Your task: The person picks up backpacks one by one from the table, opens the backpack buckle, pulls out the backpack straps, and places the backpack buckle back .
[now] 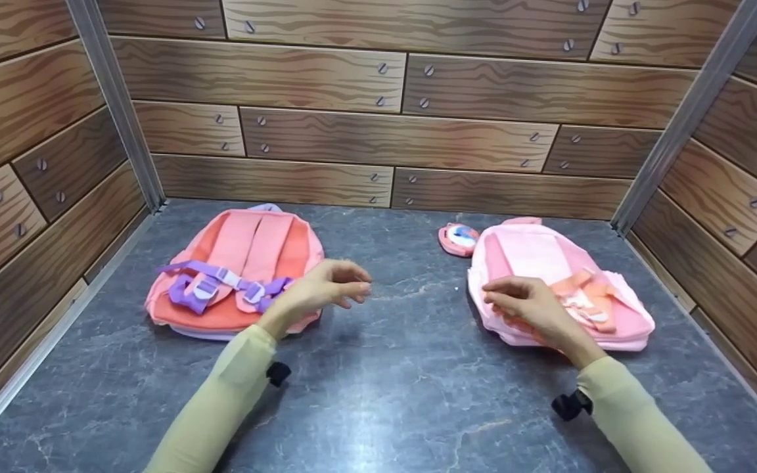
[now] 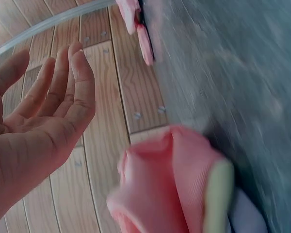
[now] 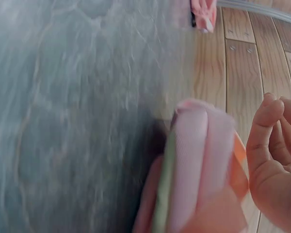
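A coral-pink backpack (image 1: 250, 240) with purple straps (image 1: 204, 289) lies at the left, its strap side up. My left hand (image 1: 322, 289) hovers by its right edge with relaxed fingers and nothing in them; the left wrist view shows the palm (image 2: 39, 131) apart from the pink fabric (image 2: 153, 189). At the right lies a light-pink backpack (image 1: 529, 249) with orange straps (image 1: 605, 309). Above its left part is my right hand (image 1: 539, 312), fingers loosely bent. In the right wrist view, thumb and fingertips come close together, and no object shows between them.
A small pink round item (image 1: 458, 239) with a blue and white picture sits beside the light-pink backpack. The dark marbled tabletop (image 1: 378, 394) is enclosed by wood-patterned walls (image 1: 326, 131) with grey metal corner posts (image 1: 119, 105).
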Tool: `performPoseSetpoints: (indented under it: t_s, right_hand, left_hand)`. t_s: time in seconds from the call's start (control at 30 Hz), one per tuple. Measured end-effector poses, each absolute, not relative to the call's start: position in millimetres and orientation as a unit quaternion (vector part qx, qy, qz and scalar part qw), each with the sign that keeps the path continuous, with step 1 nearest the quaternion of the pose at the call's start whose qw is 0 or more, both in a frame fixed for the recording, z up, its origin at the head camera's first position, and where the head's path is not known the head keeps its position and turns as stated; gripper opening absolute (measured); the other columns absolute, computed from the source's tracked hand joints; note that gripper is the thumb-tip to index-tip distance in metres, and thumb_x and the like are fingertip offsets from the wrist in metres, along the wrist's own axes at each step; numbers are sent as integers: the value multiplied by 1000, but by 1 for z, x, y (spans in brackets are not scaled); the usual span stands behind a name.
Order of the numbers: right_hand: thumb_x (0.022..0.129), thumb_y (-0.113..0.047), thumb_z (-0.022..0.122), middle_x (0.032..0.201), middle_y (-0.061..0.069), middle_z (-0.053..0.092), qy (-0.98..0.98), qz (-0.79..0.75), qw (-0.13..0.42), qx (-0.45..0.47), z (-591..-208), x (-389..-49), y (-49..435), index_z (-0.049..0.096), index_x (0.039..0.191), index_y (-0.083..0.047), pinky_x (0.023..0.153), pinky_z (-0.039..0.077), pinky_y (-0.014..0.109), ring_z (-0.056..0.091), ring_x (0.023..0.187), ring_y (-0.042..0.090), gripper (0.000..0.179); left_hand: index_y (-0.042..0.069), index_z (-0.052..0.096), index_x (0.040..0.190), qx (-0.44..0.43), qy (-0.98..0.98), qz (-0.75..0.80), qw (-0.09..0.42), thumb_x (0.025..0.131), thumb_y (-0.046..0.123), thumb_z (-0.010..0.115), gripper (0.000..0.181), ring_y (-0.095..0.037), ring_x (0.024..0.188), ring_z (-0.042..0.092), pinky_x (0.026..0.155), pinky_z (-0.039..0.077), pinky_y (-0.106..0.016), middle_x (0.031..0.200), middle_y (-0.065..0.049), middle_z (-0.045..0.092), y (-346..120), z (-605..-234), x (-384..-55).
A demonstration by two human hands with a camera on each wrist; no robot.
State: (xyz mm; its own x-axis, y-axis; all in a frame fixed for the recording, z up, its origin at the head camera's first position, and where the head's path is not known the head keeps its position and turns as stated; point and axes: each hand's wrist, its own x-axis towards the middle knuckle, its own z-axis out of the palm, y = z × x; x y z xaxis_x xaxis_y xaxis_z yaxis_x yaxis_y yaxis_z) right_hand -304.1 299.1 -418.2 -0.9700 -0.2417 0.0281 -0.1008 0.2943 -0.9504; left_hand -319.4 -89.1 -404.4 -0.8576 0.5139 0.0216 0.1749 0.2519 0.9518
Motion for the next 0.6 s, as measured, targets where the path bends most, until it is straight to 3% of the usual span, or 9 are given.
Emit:
performPoseSetpoints:
  t_s: [0.27,0.4,0.5,0.6]
  right_hand:
    - [93,-20,67,89,8,67,796,-582,107,-128,-426,-312,269,61,120,7,58,51,23,60,72,12,38]
    - [93,-20,67,90,4,69,798,-570,134,-145,-432,-314,253,58,124,10,59,51,24,62,76,12,43]
    - [93,-19,67,94,6,70,799,-563,147,-152,-435,-317,242,58,124,10,61,52,24,64,80,13,43]
    - [93,-20,67,98,9,71,800,-558,158,-154,-439,-320,231,59,124,9,63,53,24,64,82,13,42]
  left_hand:
    - [4,64,118,208,785,561,158,94,21,66,29,-23,94,68,85,56,-45,110,-16,68,-119,-402,-320]
    - [3,65,116,202,786,562,159,93,20,67,28,-26,93,69,86,56,-46,110,-21,67,-131,-402,-320]
    - [2,65,114,199,785,564,158,93,18,67,27,-26,90,69,81,58,-42,110,-23,67,-141,-402,-322]
    - [-1,65,115,197,790,562,149,93,19,67,30,-23,85,69,74,58,-35,106,-18,69,-153,-400,-325]
